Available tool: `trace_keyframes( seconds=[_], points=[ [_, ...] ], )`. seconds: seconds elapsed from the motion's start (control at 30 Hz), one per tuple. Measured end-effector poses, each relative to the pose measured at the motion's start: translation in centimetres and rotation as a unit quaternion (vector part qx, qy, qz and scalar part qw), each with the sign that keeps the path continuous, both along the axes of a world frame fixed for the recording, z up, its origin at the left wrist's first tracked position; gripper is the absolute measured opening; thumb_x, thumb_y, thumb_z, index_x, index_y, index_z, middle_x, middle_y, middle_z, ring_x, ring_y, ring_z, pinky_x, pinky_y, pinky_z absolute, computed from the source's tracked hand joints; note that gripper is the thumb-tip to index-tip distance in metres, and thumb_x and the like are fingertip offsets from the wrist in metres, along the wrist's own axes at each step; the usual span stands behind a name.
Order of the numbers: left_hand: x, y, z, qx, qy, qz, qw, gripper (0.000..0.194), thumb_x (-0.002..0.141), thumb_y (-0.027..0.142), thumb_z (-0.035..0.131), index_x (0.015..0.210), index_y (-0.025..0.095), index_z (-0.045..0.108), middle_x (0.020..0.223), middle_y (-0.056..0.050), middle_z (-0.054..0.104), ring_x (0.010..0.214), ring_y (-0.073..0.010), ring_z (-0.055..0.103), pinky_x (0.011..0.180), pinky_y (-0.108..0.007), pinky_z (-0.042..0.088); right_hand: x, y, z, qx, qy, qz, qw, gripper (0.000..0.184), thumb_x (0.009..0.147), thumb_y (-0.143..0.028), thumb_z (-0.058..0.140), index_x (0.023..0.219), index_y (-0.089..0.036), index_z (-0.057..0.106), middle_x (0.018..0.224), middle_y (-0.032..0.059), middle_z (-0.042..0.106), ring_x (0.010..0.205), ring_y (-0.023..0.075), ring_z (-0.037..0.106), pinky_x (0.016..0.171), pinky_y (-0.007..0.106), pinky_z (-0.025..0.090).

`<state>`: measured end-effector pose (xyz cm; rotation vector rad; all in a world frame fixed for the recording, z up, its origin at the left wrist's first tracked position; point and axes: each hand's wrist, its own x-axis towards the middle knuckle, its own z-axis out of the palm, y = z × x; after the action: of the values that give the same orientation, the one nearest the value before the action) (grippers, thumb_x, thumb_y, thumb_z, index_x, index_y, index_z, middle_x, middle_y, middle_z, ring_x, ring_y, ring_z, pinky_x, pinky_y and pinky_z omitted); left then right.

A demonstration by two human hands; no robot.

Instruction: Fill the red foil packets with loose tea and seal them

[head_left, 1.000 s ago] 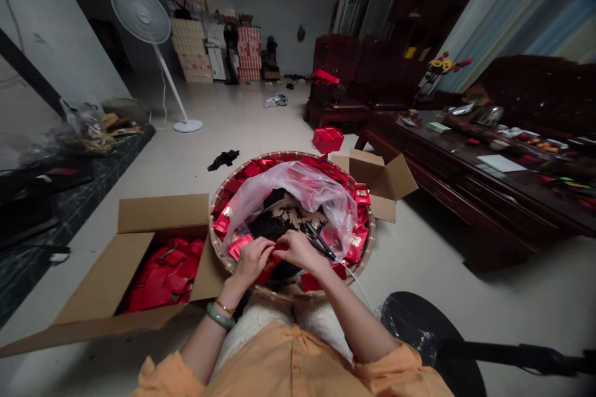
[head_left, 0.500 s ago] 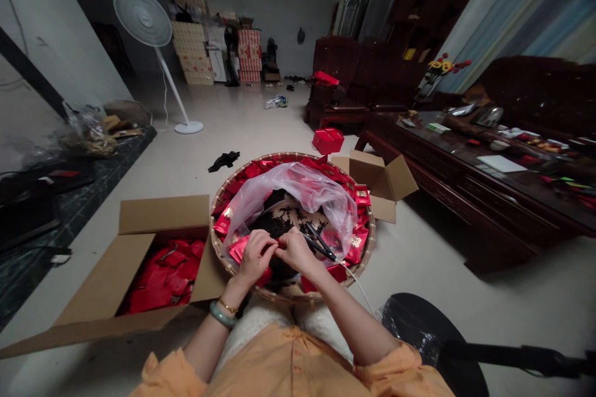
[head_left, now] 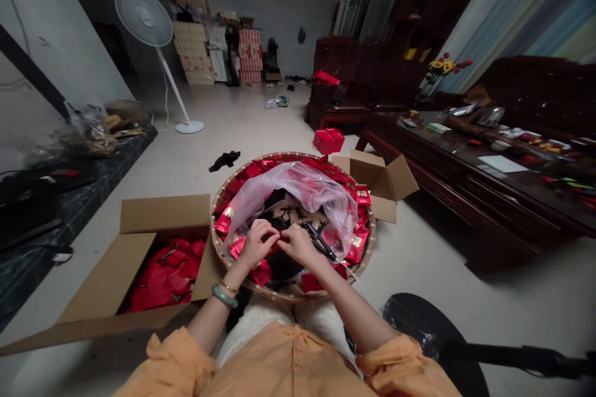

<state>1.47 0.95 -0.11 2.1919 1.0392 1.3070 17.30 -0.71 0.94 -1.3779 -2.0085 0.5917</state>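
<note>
Both my hands meet over a round woven basket [head_left: 367,242] on my lap. My left hand [head_left: 255,245] and my right hand [head_left: 298,244] are closed, pinching a small red packet [head_left: 276,242] between them. A heap of dark loose leaves [head_left: 284,223] fills the basket's middle. Several red packets [head_left: 356,245] lie round its rim. A clear plastic bag [head_left: 302,192] is draped over the far side. A black clamp-like tool [head_left: 321,243] with a white cord lies just right of my right hand.
An open cardboard box [head_left: 139,223] holding red packs sits to my left. A smaller open box [head_left: 382,180] stands beyond the basket. A dark wooden table [head_left: 465,180] runs along the right, a standing fan [head_left: 144,18] at the back left, a black round stool [head_left: 419,329] at my right.
My hands have shifted slightly up and away from me over the leaves, still pinching the red packet together. The basket and the tool have stayed put.
</note>
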Motion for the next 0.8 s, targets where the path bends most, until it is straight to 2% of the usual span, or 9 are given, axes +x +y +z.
trace_keyframes(
  seconds=[0.13, 0.23, 0.3, 0.43, 0.5, 0.57, 0.63, 0.7, 0.8],
  points=[
    [0.4, 1.1, 0.1, -0.010, -0.005, -0.021, 1.000, 0.010, 0.078, 0.025, 0.061, 0.070, 0.020, 0.064, 0.074, -0.004, 0.061, 0.083, -0.0194, 0.054, 0.075, -0.034, 0.047, 0.8, 0.6, 0.1, -0.142, 0.116, 0.029, 0.983, 0.017, 0.074, -0.023, 0.056, 0.061, -0.016, 0.065, 0.050, -0.0048, 0.050, 0.051, 0.0086, 0.043, 0.054, 0.020, 0.034],
    [1.1, 1.4, 0.4, -0.013, -0.004, -0.039, 0.999, 0.011, 0.078, 0.025, 0.061, 0.070, 0.020, 0.064, 0.073, -0.004, 0.061, 0.083, -0.0195, 0.054, 0.075, -0.034, 0.048, 1.0, 0.7, -0.2, -0.290, 0.258, 0.077, 0.919, 0.017, 0.068, -0.031, 0.063, 0.067, -0.014, 0.065, 0.056, -0.0057, 0.053, 0.053, 0.0080, 0.046, 0.055, 0.021, 0.041],
    [1.6, 1.3, 0.8, -0.008, 0.012, -0.067, 0.998, 0.010, 0.079, 0.024, 0.060, 0.071, 0.020, 0.065, 0.074, -0.004, 0.062, 0.085, -0.0196, 0.054, 0.076, -0.034, 0.048, 1.0, 0.7, -0.5, -0.343, 0.309, 0.094, 0.882, 0.023, 0.060, -0.033, 0.071, 0.069, -0.013, 0.065, 0.058, -0.0058, 0.054, 0.056, 0.0082, 0.048, 0.058, 0.024, 0.046],
    [1.9, 1.6, 1.4, 0.020, 0.062, -0.086, 0.994, 0.011, 0.081, 0.024, 0.058, 0.074, 0.022, 0.066, 0.073, -0.004, 0.065, 0.091, -0.0206, 0.053, 0.082, -0.036, 0.046, 1.2, 0.9, -1.0, -0.345, 0.347, 0.096, 0.867, 0.028, 0.060, -0.038, 0.072, 0.071, -0.013, 0.067, 0.062, -0.0035, 0.058, 0.062, 0.0097, 0.051, 0.059, 0.023, 0.047],
    [1.4, 2.1, 1.2, 0.025, 0.053, -0.015, 0.998, 0.011, 0.082, 0.027, 0.057, 0.080, 0.022, 0.067, 0.080, -0.005, 0.067, 0.094, -0.0217, 0.054, 0.087, -0.039, 0.043, 1.7, 1.1, -1.3, -0.326, 0.368, 0.085, 0.867, 0.032, 0.064, -0.041, 0.070, 0.080, -0.014, 0.068, 0.071, -0.0007, 0.064, 0.067, 0.0111, 0.055, 0.058, 0.021, 0.045],
    [0.5, 2.7, 0.6, -0.007, 0.005, 0.095, 0.995, 0.019, 0.083, 0.031, 0.054, 0.094, 0.020, 0.064, 0.095, -0.007, 0.066, 0.097, -0.0222, 0.055, 0.089, -0.040, 0.042, 2.3, 1.3, -1.5, -0.315, 0.398, 0.070, 0.859, 0.036, 0.066, -0.042, 0.069, 0.091, -0.016, 0.068, 0.083, 0.0025, 0.068, 0.075, 0.0131, 0.058, 0.059, 0.020, 0.044],
    [-0.3, 3.2, -0.3, -0.087, -0.050, 0.139, 0.985, 0.028, 0.085, 0.034, 0.048, 0.107, 0.019, 0.059, 0.106, -0.009, 0.064, 0.100, -0.0216, 0.056, 0.089, -0.038, 0.043, 2.8, 1.4, -1.8, -0.326, 0.434, 0.058, 0.838, 0.041, 0.067, -0.044, 0.069, 0.097, -0.017, 0.067, 0.092, 0.0055, 0.069, 0.084, 0.0159, 0.060, 0.063, 0.022, 0.044],
    [-0.9, 3.4, -1.0, -0.168, -0.072, 0.119, 0.976, 0.032, 0.088, 0.036, 0.039, 0.104, 0.017, 0.059, 0.101, -0.009, 0.065, 0.097, -0.0206, 0.059, 0.088, -0.036, 0.044, 3.0, 1.5, -2.1, -0.352, 0.471, 0.055, 0.807, 0.044, 0.067, -0.046, 0.070, 0.099, -0.017, 0.066, 0.096, 0.0071, 0.069, 0.091, 0.0179, 0.060, 0.070, 0.026, 0.045],
    [-1.2, 3.4, -1.2, -0.199, -0.081, 0.098, 0.972, 0.036, 0.090, 0.038, 0.032, 0.095, 0.016, 0.061, 0.095, -0.007, 0.066, 0.094, -0.0198, 0.059, 0.087, -0.034, 0.044, 2.9, 1.6, -2.5, -0.391, 0.526, 0.062, 0.753, 0.043, 0.072, -0.048, 0.065, 0.102, -0.018, 0.064, 0.098, 0.0064, 0.068, 0.094, 0.0184, 0.060, 0.075, 0.030, 0.046]
  ],
)
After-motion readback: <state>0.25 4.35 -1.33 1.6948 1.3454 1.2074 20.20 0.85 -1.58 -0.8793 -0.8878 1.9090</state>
